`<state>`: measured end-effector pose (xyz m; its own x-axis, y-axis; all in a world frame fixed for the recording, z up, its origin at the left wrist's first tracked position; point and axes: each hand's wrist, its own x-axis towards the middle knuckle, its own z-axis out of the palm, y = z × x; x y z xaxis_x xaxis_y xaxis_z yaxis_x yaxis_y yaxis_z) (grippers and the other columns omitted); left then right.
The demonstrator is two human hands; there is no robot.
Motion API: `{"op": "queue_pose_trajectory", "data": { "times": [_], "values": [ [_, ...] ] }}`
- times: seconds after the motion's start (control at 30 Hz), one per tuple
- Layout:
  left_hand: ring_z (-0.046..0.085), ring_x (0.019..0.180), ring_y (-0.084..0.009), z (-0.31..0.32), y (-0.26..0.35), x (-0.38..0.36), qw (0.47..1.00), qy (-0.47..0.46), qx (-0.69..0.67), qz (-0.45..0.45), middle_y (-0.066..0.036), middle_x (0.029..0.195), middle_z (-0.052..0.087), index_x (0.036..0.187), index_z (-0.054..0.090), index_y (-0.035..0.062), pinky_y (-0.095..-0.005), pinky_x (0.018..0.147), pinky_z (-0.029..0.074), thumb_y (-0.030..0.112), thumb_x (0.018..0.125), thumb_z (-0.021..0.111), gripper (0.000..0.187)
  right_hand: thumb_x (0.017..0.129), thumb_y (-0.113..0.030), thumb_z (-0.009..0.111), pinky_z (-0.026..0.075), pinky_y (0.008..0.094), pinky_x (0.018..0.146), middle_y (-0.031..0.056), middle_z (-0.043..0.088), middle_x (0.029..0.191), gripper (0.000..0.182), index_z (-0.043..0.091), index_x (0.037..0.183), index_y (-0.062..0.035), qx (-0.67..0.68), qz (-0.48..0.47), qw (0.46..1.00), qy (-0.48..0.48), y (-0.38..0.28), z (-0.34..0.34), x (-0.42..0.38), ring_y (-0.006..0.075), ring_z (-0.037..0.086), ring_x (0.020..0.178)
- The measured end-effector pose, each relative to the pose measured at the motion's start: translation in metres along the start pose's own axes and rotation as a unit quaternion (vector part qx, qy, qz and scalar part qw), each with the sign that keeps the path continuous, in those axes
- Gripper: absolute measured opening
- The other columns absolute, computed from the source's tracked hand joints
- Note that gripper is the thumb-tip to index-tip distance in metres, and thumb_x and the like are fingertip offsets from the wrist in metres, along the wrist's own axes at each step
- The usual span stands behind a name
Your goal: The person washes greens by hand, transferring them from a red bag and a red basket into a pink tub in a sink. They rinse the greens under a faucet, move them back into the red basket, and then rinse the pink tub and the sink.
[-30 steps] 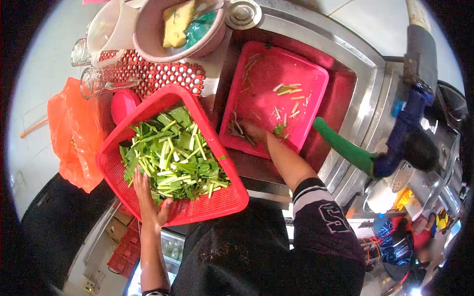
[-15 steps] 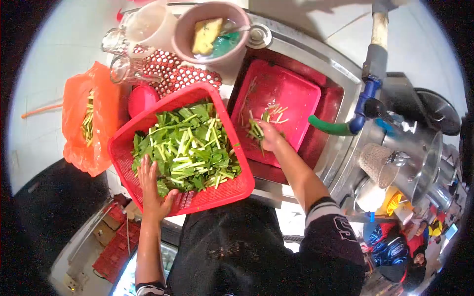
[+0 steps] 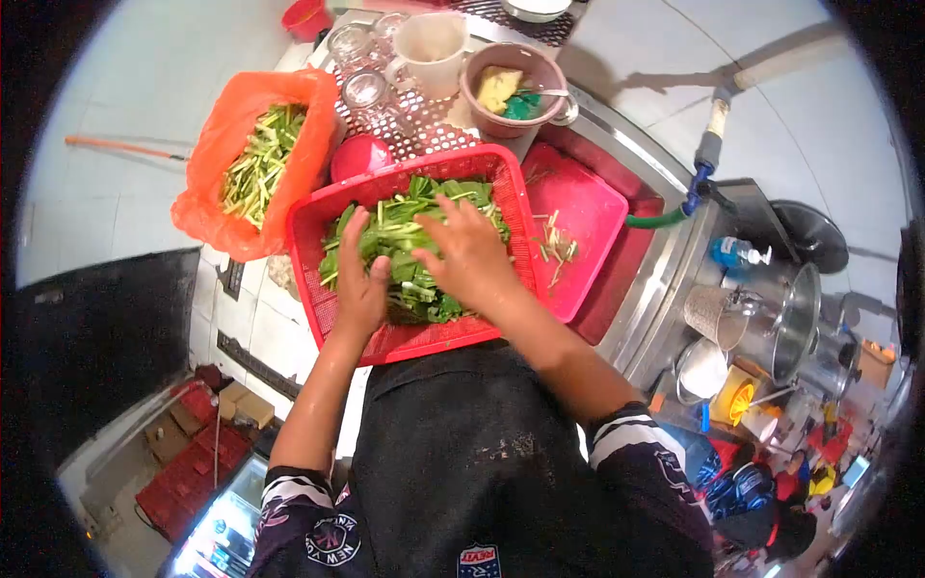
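Both hands are over cut green vegetables [image 3: 416,281] in a red plastic basket [image 3: 308,217]. My left hand [image 3: 362,289] touches the greens at the basket's left side, thumb apart from the upright fingers. My right hand [image 3: 469,252] lies on the greens at the right, its fingers spread. Whether any leaves are pinched under the fingertips is hidden. An orange plastic bag [image 3: 207,159] with cut stems [image 3: 262,164] stands left of the basket. To the right, a pink tray [image 3: 590,222] in the sink has some stem scraps [image 3: 557,246] on it.
Behind the basket are a brown bucket [image 3: 517,125] with a sponge, a plastic jug [image 3: 431,53] and glasses [image 3: 366,89]. A green hose [image 3: 655,221] reaches over the sink's right edge. Pots, a soap bottle [image 3: 738,253] and a woven cup [image 3: 714,316] stand at the right.
My right hand has moved left from the tray to the greens in the basket, and the pieces it held now lie on the tray or are out of sight. The view has shifted.
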<state>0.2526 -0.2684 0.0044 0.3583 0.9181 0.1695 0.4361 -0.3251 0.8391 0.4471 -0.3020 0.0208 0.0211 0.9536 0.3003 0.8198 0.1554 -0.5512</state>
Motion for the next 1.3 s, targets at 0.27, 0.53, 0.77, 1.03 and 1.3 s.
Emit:
{"op": "queue_pose_trajectory", "data": {
  "times": [0.27,0.53,0.77,1.03,1.3],
  "values": [
    [0.033,0.141,-0.0398,0.013,0.009,0.009,0.956,-0.210,0.204,0.020,-0.017,0.147,0.043,0.136,0.050,0.0083,-0.0497,0.117,0.021,0.021,0.088,0.068,0.053,0.089,-0.013,0.062,0.054,0.0368,0.076,0.0156,0.069,0.089,0.017,0.066,0.102,-0.0024,0.201,0.274,0.937,0.082,0.119,-0.044,-0.080,0.0308,0.068,0.084],
    [0.055,0.119,-0.0376,0.071,0.090,0.059,0.942,-0.229,0.182,0.166,-0.015,0.121,0.062,0.119,0.058,0.0026,-0.0465,0.100,0.043,0.001,0.079,0.068,0.041,0.088,-0.031,0.063,0.040,0.0443,0.108,0.0243,0.056,0.132,0.059,0.047,0.139,-0.0041,0.010,0.425,0.901,-0.085,0.385,0.071,-0.170,0.0360,0.052,0.126],
    [0.062,0.094,-0.0330,0.293,0.064,0.136,0.825,-0.499,0.211,0.158,-0.016,0.095,0.065,0.105,0.061,0.0061,-0.0443,0.084,0.051,0.013,0.081,0.064,0.025,0.085,-0.032,0.063,0.049,0.0443,0.084,0.0146,0.066,0.101,0.041,0.061,0.119,-0.0088,0.110,0.467,0.851,-0.214,0.441,0.143,-0.184,0.0315,0.063,0.095],
    [0.063,0.088,-0.0288,0.450,-0.050,0.179,0.683,-0.615,0.385,0.082,-0.013,0.092,0.065,0.102,0.062,0.0062,-0.0439,0.081,0.053,0.019,0.086,0.059,0.020,0.087,-0.033,0.061,0.049,0.0441,0.071,0.0104,0.067,0.091,0.030,0.064,0.107,-0.0113,0.049,0.494,0.835,-0.237,0.410,0.214,-0.185,0.0282,0.064,0.084],
    [0.064,0.086,-0.0281,0.484,-0.125,0.127,0.564,-0.725,0.377,-0.121,-0.013,0.092,0.066,0.103,0.062,0.0056,-0.0443,0.080,0.055,0.022,0.089,0.057,0.022,0.089,-0.033,0.058,0.048,0.0438,0.059,0.0062,0.068,0.082,0.023,0.068,0.096,-0.0137,-0.076,0.538,0.798,-0.259,0.399,0.246,-0.212,0.0248,0.065,0.072]
  ]
}}
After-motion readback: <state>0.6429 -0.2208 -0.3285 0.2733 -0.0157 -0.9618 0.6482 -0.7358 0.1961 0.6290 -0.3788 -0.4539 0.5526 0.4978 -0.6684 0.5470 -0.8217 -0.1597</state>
